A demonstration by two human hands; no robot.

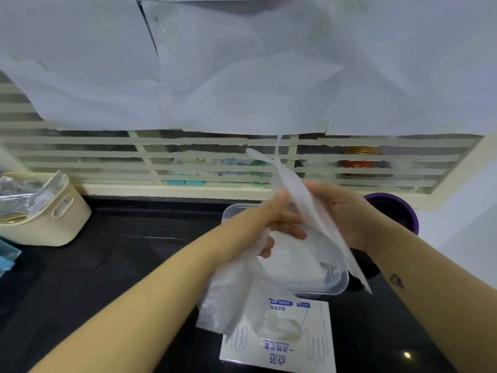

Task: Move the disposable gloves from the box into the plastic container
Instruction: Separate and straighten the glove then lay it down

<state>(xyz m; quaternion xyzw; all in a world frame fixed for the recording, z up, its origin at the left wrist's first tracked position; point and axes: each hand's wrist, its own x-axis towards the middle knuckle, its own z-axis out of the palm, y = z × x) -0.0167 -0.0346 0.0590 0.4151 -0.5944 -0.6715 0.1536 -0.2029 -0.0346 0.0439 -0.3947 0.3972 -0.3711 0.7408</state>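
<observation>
"Two hands are up over the desk. What have they got?"

"The left hand has its fingers curled round a bunch of gloves. It's thin clear film that hangs from the palm and drapes over the far left corner of the box."

"And the right hand?"

"It grips a single glove, pulled out long on a slant. The glove's top end points up toward the window grille and its lower end trails past the right wrist. Most of that hand's fingers are hidden behind the film, so I cannot tell just how they pinch it. The left thumb is just beside the same glove, but whether it touches I cannot tell."

"Where's the plastic container?"

"It's on the desk under the hands, clear and lidless, with a white heap of loose gloves already lying in it. The box lies flat on the near side, touching the container or just short of it. It's white with blue print and glove outlines, and more film shows in its oval opening."

"Anything else around?"

"A cream basket holding foil packets stands far left. A purple round tub sits behind the right hand. Paper sheets cover the upper window. There's a small tattoo on the right forearm."
</observation>
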